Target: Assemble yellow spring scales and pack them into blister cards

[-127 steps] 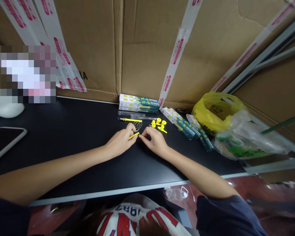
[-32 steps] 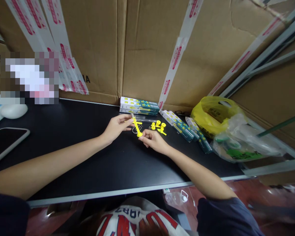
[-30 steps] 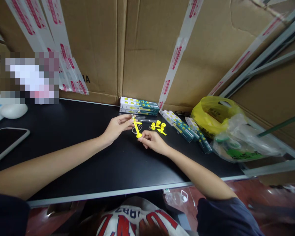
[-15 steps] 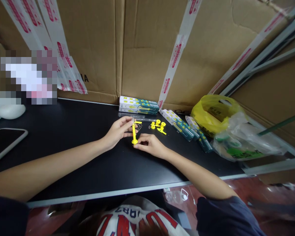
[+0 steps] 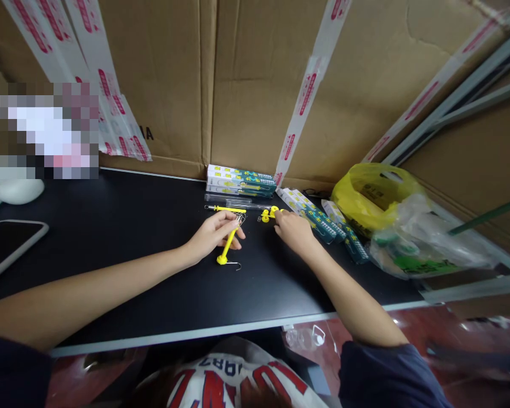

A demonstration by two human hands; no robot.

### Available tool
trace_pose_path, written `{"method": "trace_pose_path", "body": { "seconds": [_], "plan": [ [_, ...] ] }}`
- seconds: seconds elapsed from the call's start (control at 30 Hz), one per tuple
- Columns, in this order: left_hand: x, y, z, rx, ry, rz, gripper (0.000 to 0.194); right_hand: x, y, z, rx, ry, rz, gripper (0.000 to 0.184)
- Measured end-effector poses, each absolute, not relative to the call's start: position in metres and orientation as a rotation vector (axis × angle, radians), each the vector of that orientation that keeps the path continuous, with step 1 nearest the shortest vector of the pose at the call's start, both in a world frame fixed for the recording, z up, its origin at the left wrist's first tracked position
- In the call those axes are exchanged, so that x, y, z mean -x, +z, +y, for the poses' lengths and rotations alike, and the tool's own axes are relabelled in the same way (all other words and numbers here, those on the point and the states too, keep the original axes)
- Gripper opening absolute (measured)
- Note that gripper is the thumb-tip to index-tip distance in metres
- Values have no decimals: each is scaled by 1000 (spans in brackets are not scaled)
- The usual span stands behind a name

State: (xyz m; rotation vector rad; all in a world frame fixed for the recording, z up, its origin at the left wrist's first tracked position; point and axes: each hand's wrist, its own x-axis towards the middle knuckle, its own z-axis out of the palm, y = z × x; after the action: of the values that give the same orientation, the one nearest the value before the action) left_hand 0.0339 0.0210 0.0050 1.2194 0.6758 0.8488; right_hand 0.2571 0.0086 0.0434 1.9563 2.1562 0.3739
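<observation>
Between the thumb and fingers of my left hand (image 5: 221, 231) is a yellow spring-scale rod (image 5: 227, 245), tilted, with its round cap (image 5: 221, 259) at the lower end. A thin wire hook (image 5: 237, 265) sticks out from that cap. The rod's upper end is at my fingertips. My right hand (image 5: 295, 229) is over the small yellow plastic caps (image 5: 266, 215), its fingers curled down and closed at them; whether it grips one is hidden. Behind my left hand lie another yellow rod (image 5: 229, 209) with a spring end and some bent wire hooks (image 5: 241, 217). Clear tubes (image 5: 255, 205) lie farther back.
Spring-scale boxes (image 5: 238, 181) are stacked against the cardboard, and more boxes (image 5: 310, 214) lie at right. A yellow plastic bag (image 5: 374, 192) and a clear bag (image 5: 429, 243) stand beyond. A phone (image 5: 8, 249) lies at left on the black table (image 5: 153, 300).
My right hand has left the rod's cap and moved right and back to the yellow caps. My left hand has tilted the rod, its cap swinging down-left; the wire hook now shows.
</observation>
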Motion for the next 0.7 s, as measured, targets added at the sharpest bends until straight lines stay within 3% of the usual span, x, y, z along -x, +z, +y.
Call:
{"method": "trace_pose_path", "body": {
  "seconds": [0.47, 0.7],
  "plan": [
    [-33, -2, 24, -1240, 831, 694, 32, -303, 58, 19, -2022, 153, 2235, 17],
    [-34, -4, 25, -1231, 801, 718, 25, -309, 53, 22, -1951, 65, 2267, 19]
  ]
}}
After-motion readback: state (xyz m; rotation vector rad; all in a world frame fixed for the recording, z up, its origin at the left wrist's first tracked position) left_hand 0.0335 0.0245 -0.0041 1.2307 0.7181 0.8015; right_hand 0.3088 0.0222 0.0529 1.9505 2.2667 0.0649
